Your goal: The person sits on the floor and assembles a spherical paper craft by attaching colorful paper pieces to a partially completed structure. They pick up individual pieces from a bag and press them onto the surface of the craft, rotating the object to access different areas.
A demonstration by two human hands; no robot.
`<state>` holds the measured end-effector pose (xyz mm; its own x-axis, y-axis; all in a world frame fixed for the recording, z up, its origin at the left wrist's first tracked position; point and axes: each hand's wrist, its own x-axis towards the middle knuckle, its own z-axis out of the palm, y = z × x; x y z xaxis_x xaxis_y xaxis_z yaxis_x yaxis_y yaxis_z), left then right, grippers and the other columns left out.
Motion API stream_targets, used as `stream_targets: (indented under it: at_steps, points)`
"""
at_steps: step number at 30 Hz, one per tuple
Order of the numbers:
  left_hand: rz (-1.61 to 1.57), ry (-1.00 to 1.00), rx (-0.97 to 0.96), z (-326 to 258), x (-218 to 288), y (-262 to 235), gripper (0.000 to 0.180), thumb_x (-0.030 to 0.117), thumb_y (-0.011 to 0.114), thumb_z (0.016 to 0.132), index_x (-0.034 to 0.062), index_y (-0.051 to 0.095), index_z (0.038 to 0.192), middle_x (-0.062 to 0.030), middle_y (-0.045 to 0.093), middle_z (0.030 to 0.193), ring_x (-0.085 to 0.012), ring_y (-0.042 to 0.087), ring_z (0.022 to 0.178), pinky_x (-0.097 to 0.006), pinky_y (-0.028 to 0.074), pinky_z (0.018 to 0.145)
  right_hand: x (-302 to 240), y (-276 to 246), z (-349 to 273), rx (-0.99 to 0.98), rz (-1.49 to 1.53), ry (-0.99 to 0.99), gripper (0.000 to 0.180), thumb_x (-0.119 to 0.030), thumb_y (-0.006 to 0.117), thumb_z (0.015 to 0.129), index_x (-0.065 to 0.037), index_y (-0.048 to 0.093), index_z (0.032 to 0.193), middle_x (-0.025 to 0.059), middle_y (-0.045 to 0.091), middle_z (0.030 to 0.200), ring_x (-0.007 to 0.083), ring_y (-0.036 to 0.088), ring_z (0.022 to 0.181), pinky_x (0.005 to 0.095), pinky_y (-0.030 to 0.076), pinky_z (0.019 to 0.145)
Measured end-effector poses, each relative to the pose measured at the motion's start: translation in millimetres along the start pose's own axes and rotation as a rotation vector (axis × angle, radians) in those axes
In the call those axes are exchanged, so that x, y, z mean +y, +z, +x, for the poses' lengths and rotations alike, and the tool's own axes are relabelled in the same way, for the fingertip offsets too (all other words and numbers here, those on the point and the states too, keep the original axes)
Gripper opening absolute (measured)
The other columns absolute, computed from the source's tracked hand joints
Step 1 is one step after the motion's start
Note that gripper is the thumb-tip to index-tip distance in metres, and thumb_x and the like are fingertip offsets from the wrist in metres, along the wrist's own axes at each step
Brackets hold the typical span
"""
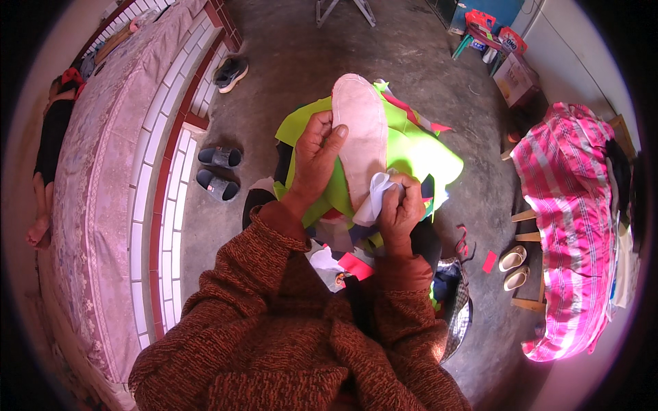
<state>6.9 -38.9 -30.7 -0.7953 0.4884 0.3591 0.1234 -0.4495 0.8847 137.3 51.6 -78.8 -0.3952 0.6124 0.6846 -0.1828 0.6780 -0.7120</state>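
Pale pink fabric, stitch line just inside the rim: that's our shoe insole [360, 123], held above our lap, wide end away from us. Our left hand [317, 152] pinches its left edge, thumb on the face. Our right hand [401, 202] pinches a white scrap [373, 198] at the insole's narrow end; cloth or paper, we can't tell.

Room: lime-green cloth [430, 151] lies below the insole and extends past both its long edges. Beyond the cloth's far edge, concrete floor [288, 41] runs up to a pair of metal legs [346, 10]. Left side, two grey slippers [219, 157] sit between the cloth and the tiled base [159, 157] of the bed; dark sneakers [232, 73] near that base's far end. Right side, a red scrap [489, 262] and cream shoes [514, 268] are on the floor, the shoes just beside wooden legs under pink plaid cloth [569, 226].

Markings: white lettering on a red packet [511, 40] toward the floor's far right corner, print on the carton [515, 81] nearer us. Slipper straps carry pale patches, too small for us to read.
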Motion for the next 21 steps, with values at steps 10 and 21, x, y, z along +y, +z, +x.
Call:
stream_targets:
  at_steps: [10, 21]
  points:
    - [0.130, 0.034, 0.006, 0.0, 0.3, -5.1, 0.019, 0.014, 0.046, 0.096, 0.0012, 0.053, 0.109, 0.0023, 0.056, 0.095, -0.0045, 0.047, 0.087, -0.021, 0.039, 0.081, 0.2, -0.5, 1.3, 0.010, 0.009, -0.055, 0.006, -0.005, 0.055, 0.082, -0.002, 0.057, 0.086, 0.0127, 0.059, 0.076, 0.0244, 0.055, 0.057, 0.0300, 0.045, 0.054]
    - [0.135, 0.032, -0.026, -1.7, -3.6, -9.7, 0.024, 0.018, 0.045, 0.097, 0.0026, 0.053, 0.114, -0.0009, 0.058, 0.106, -0.0079, 0.049, 0.097, -0.024, 0.037, 0.090, -0.6, -3.1, -0.6, -0.024, 0.008, -0.016, 0.007, -0.006, 0.056, 0.082, -0.002, 0.057, 0.088, 0.0143, 0.060, 0.079, 0.0285, 0.059, 0.064, 0.0326, 0.047, 0.060]
